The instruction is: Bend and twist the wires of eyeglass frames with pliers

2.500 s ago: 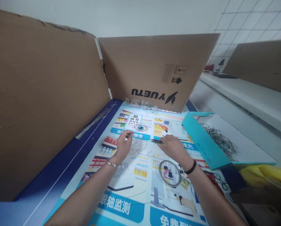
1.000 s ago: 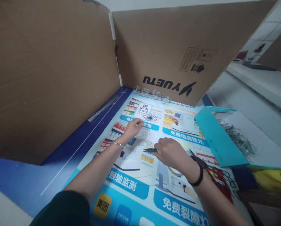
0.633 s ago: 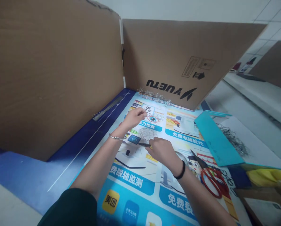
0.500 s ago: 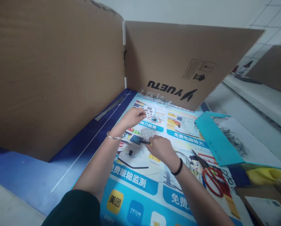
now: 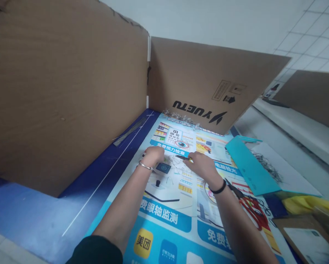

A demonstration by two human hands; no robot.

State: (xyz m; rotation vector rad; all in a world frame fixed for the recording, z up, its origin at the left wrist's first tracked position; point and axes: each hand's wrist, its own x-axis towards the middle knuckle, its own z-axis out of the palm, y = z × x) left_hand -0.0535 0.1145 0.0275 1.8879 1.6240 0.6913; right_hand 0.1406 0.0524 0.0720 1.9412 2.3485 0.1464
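My right hand [image 5: 202,165] is closed around a small, dark, pointed tool [image 5: 182,157] with a bit of yellow at the grip; its tip points left toward my other hand. My left hand [image 5: 154,156] is curled shut over the poster, fingers together, and whatever it pinches is too fine or hidden to make out. Between the hands, thin looped wire [image 5: 175,163] lies on the printed poster [image 5: 164,200]. Farther right, red-handled scissors [image 5: 254,211] rest on the poster, partly behind my right forearm.
Large cardboard panels rise on the left [image 5: 71,91] and at the back [image 5: 192,73]. Clear, shiny bits [image 5: 178,117] line the back panel's foot. A turquoise folder [image 5: 249,167] carries a tangle of thin wire pieces [image 5: 267,165]. Flat grey strips [image 5: 130,132] lie by the left panel.
My left hand has drawn back toward me and slightly left. My right hand has moved right, with the tool now showing more of its tip. The view has tilted slightly.
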